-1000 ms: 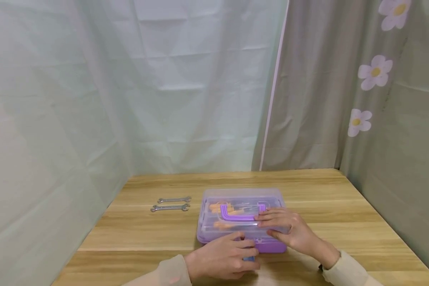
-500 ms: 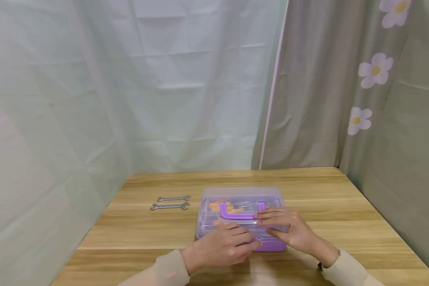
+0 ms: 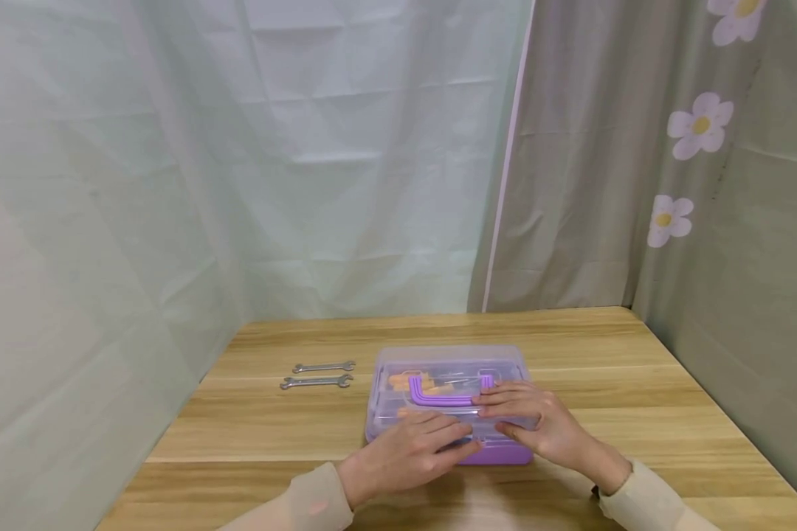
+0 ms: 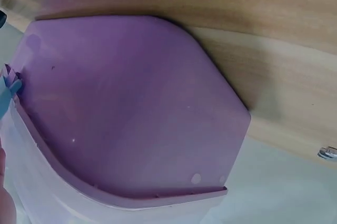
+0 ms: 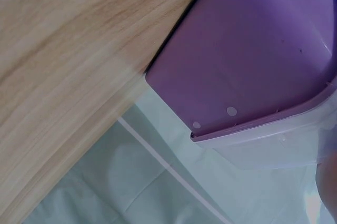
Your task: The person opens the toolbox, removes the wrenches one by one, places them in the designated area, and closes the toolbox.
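Note:
A toolbox with a clear lid (image 3: 452,355), purple base (image 3: 501,453) and purple handle (image 3: 438,402) stands closed on the table. Orange-handled tools (image 3: 408,383) show through the lid. My left hand (image 3: 408,453) lies at the front edge, fingers fairly straight against the lid and a blue latch (image 3: 463,441), which it partly covers. The latch (image 4: 7,93) also shows at the edge of the left wrist view. On the lid's right side, beside the handle, rests my right hand (image 3: 544,424), fingers extended, thumb near the front rim. Its fingers are mostly out of the right wrist view.
Two open-ended wrenches, a smaller one (image 3: 324,366) and a larger one (image 3: 316,381), lie to the left of the box on the wooden table (image 3: 252,435). Pale curtains (image 3: 359,184) hang behind and at the sides.
My left hand has lifted from low at the box front to the lid's front edge. The blue latch, lower before, now sits up by the rim. My right hand stays in place.

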`<state>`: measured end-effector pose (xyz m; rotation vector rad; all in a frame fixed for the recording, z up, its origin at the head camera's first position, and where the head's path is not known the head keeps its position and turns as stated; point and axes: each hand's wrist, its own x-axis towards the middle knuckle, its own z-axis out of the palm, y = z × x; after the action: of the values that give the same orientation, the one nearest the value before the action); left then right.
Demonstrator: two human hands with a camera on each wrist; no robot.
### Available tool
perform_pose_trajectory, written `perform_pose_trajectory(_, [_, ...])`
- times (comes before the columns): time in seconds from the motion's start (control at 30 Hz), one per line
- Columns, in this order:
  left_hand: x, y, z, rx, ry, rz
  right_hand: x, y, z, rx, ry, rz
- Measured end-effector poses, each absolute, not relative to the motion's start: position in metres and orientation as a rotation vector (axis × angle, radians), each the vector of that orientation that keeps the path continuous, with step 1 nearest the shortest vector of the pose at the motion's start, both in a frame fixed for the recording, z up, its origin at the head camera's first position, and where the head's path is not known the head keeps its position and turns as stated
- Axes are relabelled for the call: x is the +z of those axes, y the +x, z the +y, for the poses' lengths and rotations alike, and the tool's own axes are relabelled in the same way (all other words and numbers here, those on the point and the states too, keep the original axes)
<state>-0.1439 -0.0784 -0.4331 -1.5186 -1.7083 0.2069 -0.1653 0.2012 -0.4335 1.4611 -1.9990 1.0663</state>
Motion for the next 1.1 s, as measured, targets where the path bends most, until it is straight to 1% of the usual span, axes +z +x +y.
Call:
perform_pose_trajectory(0.57, [-0.441, -0.143, -0.079, 0.295, -1.485, -1.703, -0.435, -0.166, 0.2, 1.066, 1.461, -1.985])
perform_pose_trajectory(0.87, [-0.446, -0.144, -0.079, 0.414, -1.457, -1.709, -0.434, -0.166, 0.201, 1.063, 1.473, -1.965])
perform_pose_trajectory(1.1, [-0.449, -0.14, -0.079, 0.321, -1.524, -1.761, -0.434, -0.166, 0.2, 1.039, 1.485, -1.942])
